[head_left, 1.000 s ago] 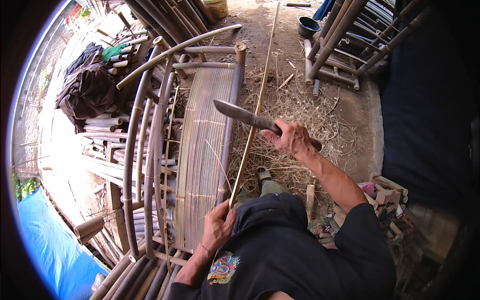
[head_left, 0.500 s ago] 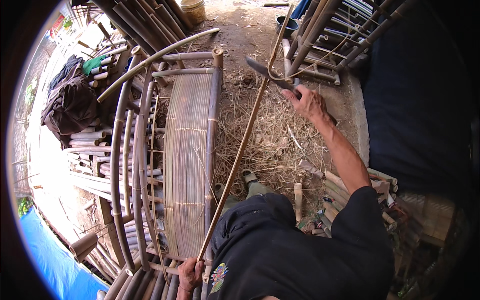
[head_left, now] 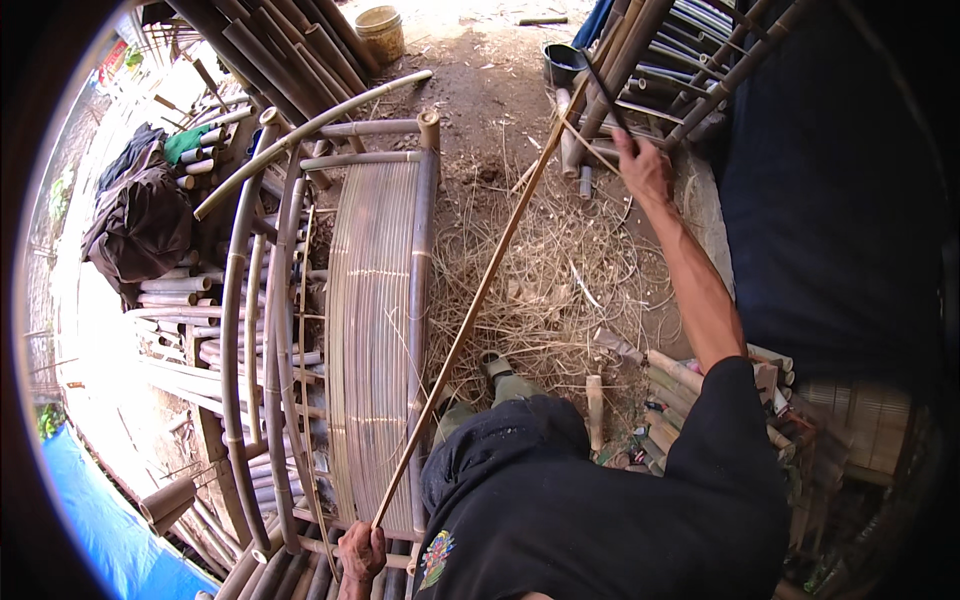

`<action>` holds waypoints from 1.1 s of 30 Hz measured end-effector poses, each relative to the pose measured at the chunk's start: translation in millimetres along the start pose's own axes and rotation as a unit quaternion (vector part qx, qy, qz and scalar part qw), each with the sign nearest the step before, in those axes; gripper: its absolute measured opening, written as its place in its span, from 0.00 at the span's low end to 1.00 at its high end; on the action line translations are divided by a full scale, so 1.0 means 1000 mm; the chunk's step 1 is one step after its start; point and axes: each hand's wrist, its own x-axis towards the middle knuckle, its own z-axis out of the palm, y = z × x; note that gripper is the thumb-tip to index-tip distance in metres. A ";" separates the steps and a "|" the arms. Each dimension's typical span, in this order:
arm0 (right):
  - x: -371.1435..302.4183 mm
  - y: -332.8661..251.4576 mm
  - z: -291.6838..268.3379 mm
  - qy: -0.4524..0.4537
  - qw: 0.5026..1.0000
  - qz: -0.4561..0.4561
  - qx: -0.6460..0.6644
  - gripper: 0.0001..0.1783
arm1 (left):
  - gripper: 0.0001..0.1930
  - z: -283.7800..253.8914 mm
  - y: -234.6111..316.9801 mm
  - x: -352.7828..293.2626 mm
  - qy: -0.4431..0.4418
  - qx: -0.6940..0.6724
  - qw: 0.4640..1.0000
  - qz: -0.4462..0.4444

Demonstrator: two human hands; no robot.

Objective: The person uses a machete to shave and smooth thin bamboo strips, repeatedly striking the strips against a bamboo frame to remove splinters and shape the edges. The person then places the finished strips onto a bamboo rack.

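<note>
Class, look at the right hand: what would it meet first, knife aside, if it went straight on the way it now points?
Past its knife, the right hand would probably meet the leaning bamboo poles first; depth is unclear, so it might pass over them.

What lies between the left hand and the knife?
A long bamboo strip, slanting from the left hand up toward the knife; the head view shows it.

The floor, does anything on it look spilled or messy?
Yes. Thin, pale shavings lie tangled across the brown floor beside the slatted bamboo bench. They look messy because they're scattered loosely and curl every way.
</note>
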 end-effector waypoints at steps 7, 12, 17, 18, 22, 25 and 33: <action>-0.134 -0.075 0.020 -0.171 0.967 -0.171 0.081 0.36 | 0.16 0.032 0.082 0.110 -0.036 -0.377 0.914 -0.147; -0.260 -0.129 0.048 -0.146 0.908 -0.367 0.139 0.34 | 0.19 0.018 0.150 0.209 -0.051 -0.512 0.849 -0.118; -0.256 -0.138 0.045 -0.155 0.915 -0.351 0.125 0.35 | 0.17 0.013 0.157 0.200 -0.054 -0.542 0.830 -0.119; -0.246 -0.135 0.045 -0.172 0.925 -0.320 0.114 0.35 | 0.18 0.013 0.158 0.195 -0.062 -0.536 0.833 -0.121; -0.196 -0.114 0.041 -0.187 0.955 -0.221 0.061 0.39 | 0.20 0.016 0.151 0.159 -0.071 -0.506 0.851 -0.122; -0.163 -0.096 0.031 -0.195 0.963 -0.179 0.048 0.41 | 0.20 0.017 0.135 0.130 -0.089 -0.492 0.858 -0.115; -0.037 -0.015 -0.009 -0.048 0.994 -0.081 0.050 0.38 | 0.18 -0.012 0.073 0.018 -0.141 -0.438 0.878 -0.136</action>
